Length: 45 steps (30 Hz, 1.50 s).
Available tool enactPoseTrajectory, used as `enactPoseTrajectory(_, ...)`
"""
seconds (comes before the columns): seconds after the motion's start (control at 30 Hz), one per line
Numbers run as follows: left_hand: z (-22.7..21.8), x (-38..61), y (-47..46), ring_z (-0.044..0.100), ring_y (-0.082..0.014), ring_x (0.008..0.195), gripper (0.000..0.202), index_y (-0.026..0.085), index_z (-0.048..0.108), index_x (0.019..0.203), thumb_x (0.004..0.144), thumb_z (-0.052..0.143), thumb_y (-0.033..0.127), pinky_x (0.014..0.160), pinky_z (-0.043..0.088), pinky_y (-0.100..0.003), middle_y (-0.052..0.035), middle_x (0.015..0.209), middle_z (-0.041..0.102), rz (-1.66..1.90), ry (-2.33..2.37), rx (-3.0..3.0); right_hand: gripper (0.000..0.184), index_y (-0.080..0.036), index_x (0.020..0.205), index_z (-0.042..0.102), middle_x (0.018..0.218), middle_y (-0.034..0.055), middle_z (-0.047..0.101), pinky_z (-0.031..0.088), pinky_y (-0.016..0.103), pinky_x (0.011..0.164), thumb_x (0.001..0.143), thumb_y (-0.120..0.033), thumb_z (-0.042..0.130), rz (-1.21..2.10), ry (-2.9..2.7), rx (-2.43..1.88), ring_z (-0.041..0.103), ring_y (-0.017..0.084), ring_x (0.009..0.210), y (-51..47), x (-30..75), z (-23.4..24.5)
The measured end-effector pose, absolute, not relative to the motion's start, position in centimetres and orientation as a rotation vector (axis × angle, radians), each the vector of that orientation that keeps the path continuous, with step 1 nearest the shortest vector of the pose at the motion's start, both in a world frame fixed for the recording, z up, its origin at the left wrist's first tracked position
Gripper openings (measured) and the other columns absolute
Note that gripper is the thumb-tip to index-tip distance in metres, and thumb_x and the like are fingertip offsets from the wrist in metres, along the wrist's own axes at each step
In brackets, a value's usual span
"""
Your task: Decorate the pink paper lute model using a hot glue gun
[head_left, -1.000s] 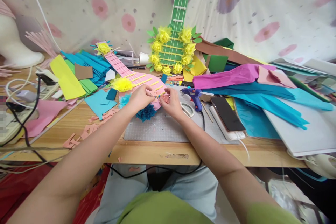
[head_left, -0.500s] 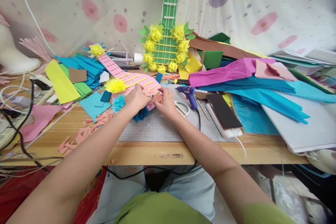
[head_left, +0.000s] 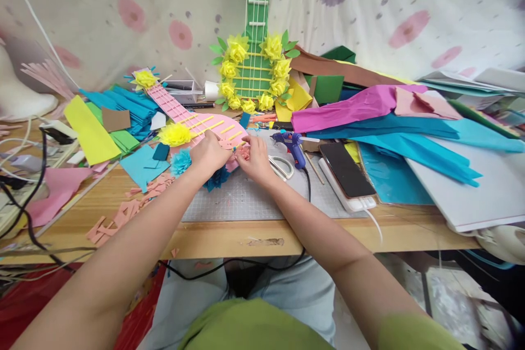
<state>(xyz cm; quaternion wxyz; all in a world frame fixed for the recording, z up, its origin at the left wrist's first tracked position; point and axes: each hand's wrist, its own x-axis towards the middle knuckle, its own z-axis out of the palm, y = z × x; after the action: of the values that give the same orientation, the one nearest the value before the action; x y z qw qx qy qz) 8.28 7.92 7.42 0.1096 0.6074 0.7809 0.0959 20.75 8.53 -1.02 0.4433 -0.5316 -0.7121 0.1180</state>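
Note:
A pink paper guitar [head_left: 229, 123] with yellow strips lies slanted on the grey cutting mat [head_left: 241, 202]. Over its lower body, my left hand [head_left: 210, 156] has its fingers curled together beside a salmon-pink paper flower [head_left: 243, 152]; what they pinch is hidden. From the other side, my right hand [head_left: 256, 159] closes its fingers on that flower at the guitar's edge. A yellow paper flower [head_left: 175, 134] and a light-blue one sit on the guitar's left side. Below my left hand, a dark-blue paper flower [head_left: 216, 179] shows partly.
White-handled scissors [head_left: 281, 167] and a blue glue gun [head_left: 293, 147] lie right of my right hand. Beyond them are a phone [head_left: 346, 169] and coloured crepe paper [head_left: 356, 106]. Behind stands a green paper guitar [head_left: 257, 27]. Pink paper scraps [head_left: 118, 219] lie at left.
The whole view has shifted slightly, so things appear a little further left. Both hands stay at the pink flower with almost the same finger positions.

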Motion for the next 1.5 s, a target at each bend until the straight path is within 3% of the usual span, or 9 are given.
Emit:
enactPoseTrajectory(0.9, 7.0, 8.1, 8.0, 0.061, -0.0249, 0.102, 0.056, 0.021, 0.047, 0.105, 0.057, 0.071, 0.037, 0.076, 0.045, -0.032, -0.0095, 0.109, 0.065, 0.363, 2.254, 1.600, 0.033, -0.015, 0.106, 0.051, 0.108, 0.0134, 0.056, 0.038, 0.042, 0.096, 0.075, -0.024, 0.055, 0.361, -1.754, -1.356, 0.049, 0.026, 0.105, 8.2, 20.7, -0.5)
enactPoseTrajectory(1.3, 7.3, 7.6, 7.8, 0.060, -0.0279, 0.105, 0.052, 0.018, 0.048, 0.109, 0.067, 0.060, 0.046, 0.079, 0.044, -0.034, -0.0116, 0.107, 0.066, 0.289, 2.173, 1.822, 0.031, -0.015, 0.107, 0.051, 0.109, 0.0138, 0.057, 0.038, 0.041, 0.095, 0.081, -0.032, 0.052, 0.352, -1.778, -1.360, 0.049, 0.025, 0.104, 8.0, 21.0, -0.6)
enactPoseTrajectory(1.5, 6.5, 7.6, 8.2, 0.060, -0.0238, 0.106, 0.052, 0.018, 0.047, 0.110, 0.064, 0.064, 0.035, 0.080, 0.044, -0.030, -0.0106, 0.110, 0.067, 0.292, 2.111, 1.849, 0.043, -0.017, 0.112, 0.048, 0.111, 0.0126, 0.055, 0.038, 0.043, 0.095, 0.073, -0.032, 0.058, 0.318, -1.838, -1.303, 0.048, 0.027, 0.107, 7.3, 21.2, 0.0)
